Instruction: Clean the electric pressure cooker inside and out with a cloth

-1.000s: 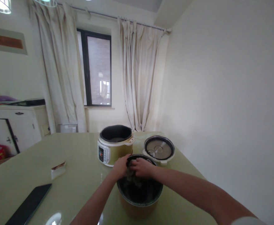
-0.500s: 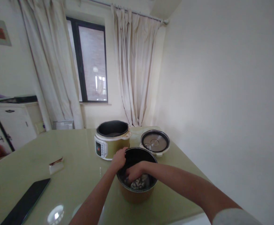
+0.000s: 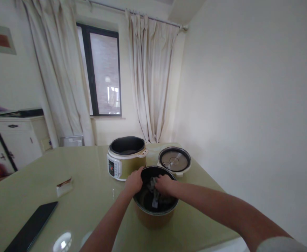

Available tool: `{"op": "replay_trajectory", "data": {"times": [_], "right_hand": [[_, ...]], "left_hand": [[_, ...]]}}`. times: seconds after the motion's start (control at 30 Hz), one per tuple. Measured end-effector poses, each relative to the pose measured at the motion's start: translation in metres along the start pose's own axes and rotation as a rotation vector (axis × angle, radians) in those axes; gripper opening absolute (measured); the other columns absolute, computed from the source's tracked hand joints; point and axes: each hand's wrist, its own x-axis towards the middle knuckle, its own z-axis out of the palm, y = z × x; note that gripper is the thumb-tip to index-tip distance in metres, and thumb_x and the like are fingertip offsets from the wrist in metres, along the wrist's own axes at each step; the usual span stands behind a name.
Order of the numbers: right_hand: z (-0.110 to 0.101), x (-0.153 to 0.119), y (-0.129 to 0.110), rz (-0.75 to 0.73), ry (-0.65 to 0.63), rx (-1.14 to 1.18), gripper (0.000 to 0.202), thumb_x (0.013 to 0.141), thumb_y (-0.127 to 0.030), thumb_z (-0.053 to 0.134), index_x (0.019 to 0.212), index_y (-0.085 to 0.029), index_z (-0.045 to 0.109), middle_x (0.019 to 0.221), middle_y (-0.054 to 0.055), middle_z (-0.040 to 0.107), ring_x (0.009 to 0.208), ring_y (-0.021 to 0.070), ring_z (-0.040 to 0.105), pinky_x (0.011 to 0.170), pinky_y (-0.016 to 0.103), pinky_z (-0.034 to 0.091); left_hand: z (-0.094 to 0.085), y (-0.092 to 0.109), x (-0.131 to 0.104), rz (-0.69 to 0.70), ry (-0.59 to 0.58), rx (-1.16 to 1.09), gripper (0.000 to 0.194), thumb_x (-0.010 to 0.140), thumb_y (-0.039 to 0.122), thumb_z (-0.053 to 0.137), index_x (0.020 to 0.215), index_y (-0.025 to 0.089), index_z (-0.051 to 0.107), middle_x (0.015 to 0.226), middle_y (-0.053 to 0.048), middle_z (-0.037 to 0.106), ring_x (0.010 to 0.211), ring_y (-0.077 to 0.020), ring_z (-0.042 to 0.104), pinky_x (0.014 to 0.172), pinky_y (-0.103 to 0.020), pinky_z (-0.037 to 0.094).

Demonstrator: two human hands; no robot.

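in the pot (image 3: pixel 155 218), cloth (image 3: pixel 155 202) (probably)

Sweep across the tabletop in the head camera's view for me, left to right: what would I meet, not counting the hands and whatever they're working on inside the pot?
Flat dark device, small whitish packet, open cooker, brown pot, round lid.

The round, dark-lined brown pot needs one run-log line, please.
left hand: gripping pot rim | right hand: inside pot, holding crumpled grey cloth | pot: on glossy green table
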Motion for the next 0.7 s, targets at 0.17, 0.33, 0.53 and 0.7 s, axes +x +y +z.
{"op": "replay_trajectory", "data": {"times": [0.17, 0.33, 0.53, 0.7], "right_hand": [[-0.022, 0.031, 0.007, -0.668, 0.117, -0.362, 0.016, 0.095, -0.018, 0.064, 0.085, -0.022, 0.077, 0.129, 0.007, 0.072, 0.126, 0.0283, 0.055, 0.092, 0.042, 0.048], [-0.016, 0.040, 0.013, -0.641, 0.238, -0.409, 0.012, 0.095, -0.021, 0.067, 0.093, -0.023, 0.079, 0.123, 0.007, 0.074, 0.121, 0.0268, 0.059, 0.085, 0.039, 0.050], [-0.012, 0.016, 0.006, 0.016, -0.190, -0.179, 0.039, 0.076, -0.048, 0.082, 0.101, -0.018, 0.081, 0.121, 0.017, 0.074, 0.107, 0.0374, 0.070, 0.078, 0.045, 0.058], [-0.020, 0.010, -0.004, 0.126, -0.580, 0.147, 0.025, 0.075, -0.044, 0.080, 0.075, -0.019, 0.079, 0.080, 0.009, 0.075, 0.079, 0.0273, 0.074, 0.074, 0.039, 0.059]], "left_hand": [[-0.001, 0.009, -0.005, -0.036, -0.014, 0.056, 0.063, 0.098, 0.013, 0.038, 0.161, 0.021, 0.040, 0.139, -0.019, 0.064, 0.124, -0.0315, 0.067, 0.105, -0.042, 0.049], [0.002, 0.008, -0.007, -0.106, 0.015, 0.048, 0.063, 0.098, 0.013, 0.036, 0.161, 0.021, 0.039, 0.141, -0.020, 0.062, 0.121, -0.0349, 0.068, 0.101, -0.047, 0.051], [0.001, 0.009, -0.010, -0.137, 0.033, -0.016, 0.063, 0.096, 0.007, 0.035, 0.157, 0.024, 0.043, 0.137, -0.017, 0.065, 0.123, -0.0328, 0.067, 0.102, -0.046, 0.051], [0.002, 0.011, -0.010, -0.075, 0.011, 0.001, 0.066, 0.095, 0.005, 0.036, 0.156, 0.027, 0.043, 0.135, -0.016, 0.066, 0.126, -0.0325, 0.066, 0.103, -0.047, 0.051]]}}
